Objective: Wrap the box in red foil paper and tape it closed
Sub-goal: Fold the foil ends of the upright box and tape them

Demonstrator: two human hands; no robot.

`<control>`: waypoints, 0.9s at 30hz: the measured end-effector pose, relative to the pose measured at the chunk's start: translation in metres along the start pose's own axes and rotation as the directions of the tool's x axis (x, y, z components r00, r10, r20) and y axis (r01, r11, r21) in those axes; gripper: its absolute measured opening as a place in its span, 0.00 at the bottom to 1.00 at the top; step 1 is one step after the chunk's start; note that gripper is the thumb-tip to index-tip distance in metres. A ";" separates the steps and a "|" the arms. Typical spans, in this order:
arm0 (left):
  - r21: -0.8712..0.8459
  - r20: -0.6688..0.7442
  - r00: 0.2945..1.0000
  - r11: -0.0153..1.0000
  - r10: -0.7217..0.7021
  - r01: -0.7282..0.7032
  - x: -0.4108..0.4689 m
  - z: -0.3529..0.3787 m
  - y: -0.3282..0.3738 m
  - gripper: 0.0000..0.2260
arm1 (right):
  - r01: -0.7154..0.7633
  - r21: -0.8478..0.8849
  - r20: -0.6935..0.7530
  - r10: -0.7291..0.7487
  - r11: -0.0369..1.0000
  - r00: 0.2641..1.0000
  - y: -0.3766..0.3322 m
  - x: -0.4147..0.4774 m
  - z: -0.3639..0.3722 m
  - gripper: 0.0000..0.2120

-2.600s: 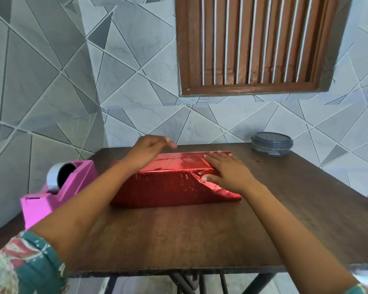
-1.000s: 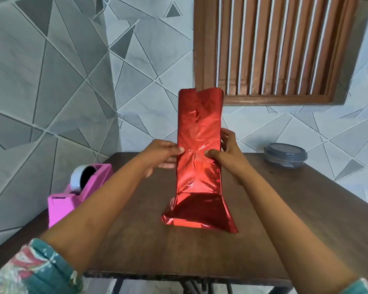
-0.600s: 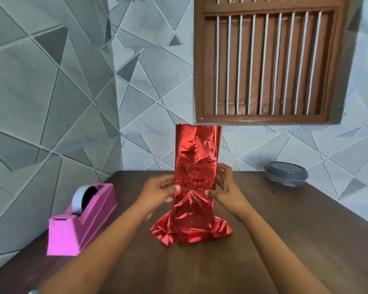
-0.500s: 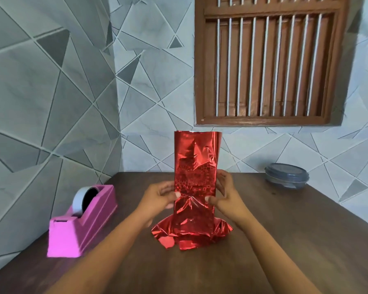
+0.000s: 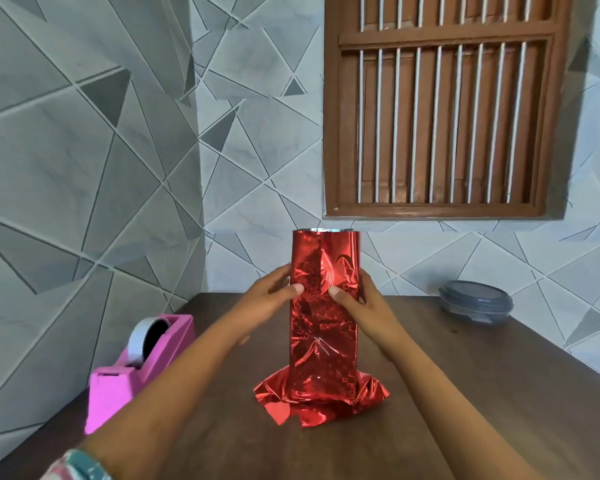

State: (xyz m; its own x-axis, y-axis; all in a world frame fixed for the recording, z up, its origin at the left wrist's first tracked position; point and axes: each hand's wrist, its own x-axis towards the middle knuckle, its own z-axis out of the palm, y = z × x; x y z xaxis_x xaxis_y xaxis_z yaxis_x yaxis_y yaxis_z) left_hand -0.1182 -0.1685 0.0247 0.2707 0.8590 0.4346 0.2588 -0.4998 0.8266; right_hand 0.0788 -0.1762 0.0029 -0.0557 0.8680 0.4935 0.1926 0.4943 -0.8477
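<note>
**Box on end, clasped from both sides.** Upright on end near the middle of the table [image 5: 465,393]: the box [image 5: 321,327], sheathed in red foil paper [image 5: 326,258].

- **Left flank:** the left hand [image 5: 267,299], thumb [image 5: 293,289] flat on the near face, fingers [image 5: 278,273] curled toward the far side.
- **Right flank:** the right hand [image 5: 361,306] in mirror pose, thumb [image 5: 338,291] pressed to the near face, parted from the left thumb by a narrow strip of foil.
- **Grip:** both hands closed round the box at upper mid-height, with nothing else held.

**Edges.**

- **Top:** foil rising past the hands to an unfolded rim [image 5: 323,231], with a sliver of silver lining showing.
- **Base:** loose foil splayed into a crumpled skirt [image 5: 312,407] flat on the tabletop, wider than the box on both sides and toward the near edge.

**Room.**

- **Left table edge:** a pink tape dispenser [image 5: 118,386] carrying a roll of tape [image 5: 137,337], just left of the left forearm; contact not discernible.
- **Far right, near the back edge:** a grey lidded container [image 5: 475,303], well apart from the box.
- **Open surface:** broad wood between the skirt and the near edge, and between box and container.
- **Behind:** a tiled wall [image 5: 84,168] and a brown shuttered window [image 5: 440,109].
- **Bottom left:** a patterned sleeve [image 5: 80,465].
</note>
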 end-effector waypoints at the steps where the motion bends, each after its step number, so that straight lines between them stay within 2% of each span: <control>1: 0.018 0.005 1.000 1.000 0.015 -0.015 0.001 0.004 0.001 0.20 | 0.026 -0.014 0.004 -0.026 1.000 1.000 0.001 -0.001 0.003 0.22; 4: 0.043 0.032 0.998 0.998 0.046 -0.047 0.003 0.009 0.003 0.28 | 0.064 -0.034 0.010 -0.064 0.997 0.998 0.002 -0.003 0.003 0.20; 7: -0.070 0.044 0.995 0.994 0.090 -0.087 0.005 0.006 0.008 0.22 | 0.051 -0.046 0.036 -0.049 0.998 0.998 0.005 -0.004 -0.007 0.26; 9: -0.158 -0.049 0.994 0.982 0.099 -0.105 0.005 -0.002 0.012 0.18 | 0.052 -0.052 0.044 -0.050 0.997 0.998 0.003 -0.005 -0.013 0.34; 12: -0.238 -0.183 0.983 0.970 0.015 -0.059 0.005 -0.015 0.004 0.16 | 0.031 -0.015 0.002 -0.031 0.999 1.000 -0.002 0.000 -0.015 0.40; 15: -0.217 -0.171 0.982 0.975 -0.077 0.039 0.005 -0.018 -0.005 0.20 | 0.011 0.015 0.006 -0.011 1.000 1.000 -0.005 0.008 -0.014 0.43; 16: -0.174 -0.157 0.982 0.982 -0.105 0.077 0.006 -0.016 -0.005 0.20 | 0.000 0.027 0.008 0.000 1.000 1.000 -0.004 0.010 -0.014 0.42; 18: -0.076 -0.139 0.981 0.989 -0.133 0.123 0.010 -0.012 -0.004 0.19 | -0.002 0.040 0.022 0.001 0.999 1.000 -0.003 0.010 -0.011 0.33; 21: -0.013 -0.081 0.994 0.997 -0.073 0.073 0.010 -0.002 0.006 0.14 | 0.019 0.022 0.004 -0.019 1.000 1.000 -0.002 0.007 -0.004 0.18; 24: -0.083 -0.027 0.997 0.993 0.076 -0.078 0.015 0.003 0.016 0.10 | 0.075 -0.025 -0.165 -0.078 0.997 0.983 -0.008 0.014 -0.001 0.12; 27: -0.214 -0.140 0.980 0.963 0.138 -0.166 0.029 -0.009 0.028 0.14 | 0.138 -0.002 -0.421 -0.126 0.990 0.898 -0.024 0.022 -0.006 0.08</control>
State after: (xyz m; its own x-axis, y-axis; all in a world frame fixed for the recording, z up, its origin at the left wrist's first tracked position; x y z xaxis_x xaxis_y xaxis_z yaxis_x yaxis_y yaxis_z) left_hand -0.1116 -0.1563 0.0642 0.1709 0.7888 0.5905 0.0061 -0.6001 0.7999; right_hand 0.0789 -0.1697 0.0354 0.3387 0.6971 0.6320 0.1851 0.6092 -0.7711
